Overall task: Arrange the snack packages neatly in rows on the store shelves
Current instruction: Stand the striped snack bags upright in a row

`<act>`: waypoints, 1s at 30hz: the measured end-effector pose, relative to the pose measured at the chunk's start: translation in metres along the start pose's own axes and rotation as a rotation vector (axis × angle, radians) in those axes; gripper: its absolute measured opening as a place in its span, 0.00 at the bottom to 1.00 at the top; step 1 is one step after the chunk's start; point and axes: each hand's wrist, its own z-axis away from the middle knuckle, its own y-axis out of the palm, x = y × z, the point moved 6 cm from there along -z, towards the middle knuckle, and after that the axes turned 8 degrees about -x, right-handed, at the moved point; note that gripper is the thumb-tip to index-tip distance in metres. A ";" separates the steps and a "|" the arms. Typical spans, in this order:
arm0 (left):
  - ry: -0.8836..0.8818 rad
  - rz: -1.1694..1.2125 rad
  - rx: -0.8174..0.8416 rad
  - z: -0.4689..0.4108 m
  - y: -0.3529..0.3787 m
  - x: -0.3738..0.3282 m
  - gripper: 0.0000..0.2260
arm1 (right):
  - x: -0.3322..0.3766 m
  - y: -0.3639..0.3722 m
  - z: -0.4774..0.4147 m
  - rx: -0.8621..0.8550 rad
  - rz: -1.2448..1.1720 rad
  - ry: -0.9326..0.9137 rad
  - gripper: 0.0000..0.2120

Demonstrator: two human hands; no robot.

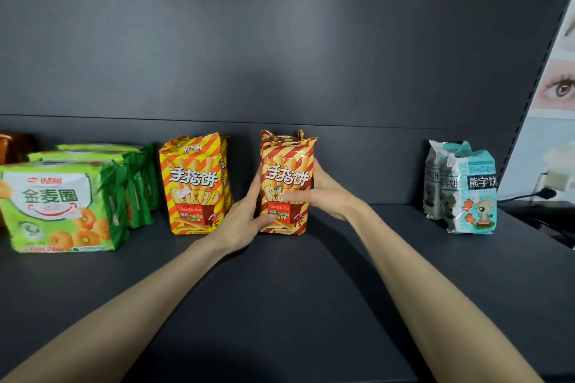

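Red-and-yellow striped foil snack bag (287, 177) stood upright at 12 o'clock on the dark grey shelf (280, 289), long axis vertical, clasped by left hand (245, 214) at its 9 o'clock flank and right hand (326, 193) at 3 o'clock, both hands equally near.

On the green bag (59, 208) at the near left: 金麦圈 in large green characters on a white panel, and above it a small red brand mark, seemingly 达利园. On the left striped bag (193, 186), red and yellow: 手指饼 in white characters across the front; small print above and below too blurred to read. On the middle striped bag (287, 177): 手指饼 again, in the same white lettering. On the front teal bag (473, 193) at the right: 熊字饼 in dark characters; faint Latin letters above, unreadable. On the rear teal bag (434, 177): only 饼 legible.
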 end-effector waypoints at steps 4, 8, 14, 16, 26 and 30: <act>-0.033 0.017 -0.009 0.000 -0.003 0.007 0.38 | 0.003 0.001 -0.001 -0.054 0.069 -0.021 0.36; -0.097 -0.002 0.015 0.001 0.002 0.018 0.39 | -0.009 -0.002 -0.001 -0.101 0.116 0.007 0.36; -0.120 0.023 -0.025 0.001 0.002 0.020 0.36 | -0.011 0.000 0.000 -0.130 0.097 -0.030 0.35; -0.112 0.011 -0.045 0.001 0.000 0.021 0.35 | -0.010 0.001 0.000 -0.129 0.093 -0.038 0.34; -0.116 -0.002 -0.064 0.003 -0.005 0.022 0.36 | -0.010 0.012 0.004 -0.084 0.142 -0.039 0.37; -0.131 0.013 -0.059 0.004 -0.008 0.025 0.35 | -0.009 0.013 0.003 -0.085 0.146 -0.037 0.37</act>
